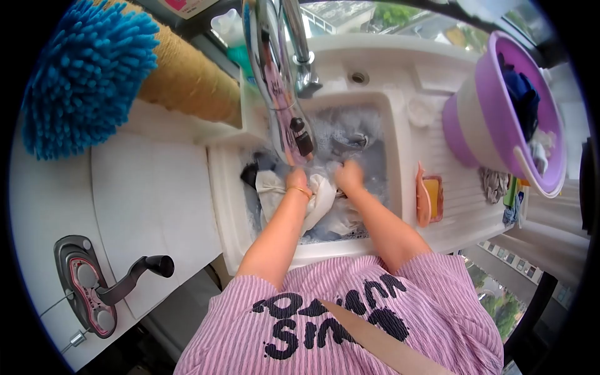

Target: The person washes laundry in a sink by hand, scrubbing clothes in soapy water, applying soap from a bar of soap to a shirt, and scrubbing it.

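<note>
Soapy water fills the sink (394,134), where several wet garments lie. My left hand (297,180), with a thin bracelet at the wrist, is closed on a white cloth (322,203) just below the faucet (275,81). My right hand (350,176) is curled shut at the right end of the same cloth; motion smears its fingers a little. Close beyond my right hand floats a grey garment (351,144). A black cloth (251,174) sits at the sink's left side, partly under the white one. Suds hide the lower parts of the cloths.
On the ribbed board at right are a peach-coloured brush (424,197), a yellow soap bar (432,198) in a dish and a purple bucket (465,119) of clothes. A rope-wrapped post (194,75), blue mop head (87,75) and grey handled device (87,284) are at left.
</note>
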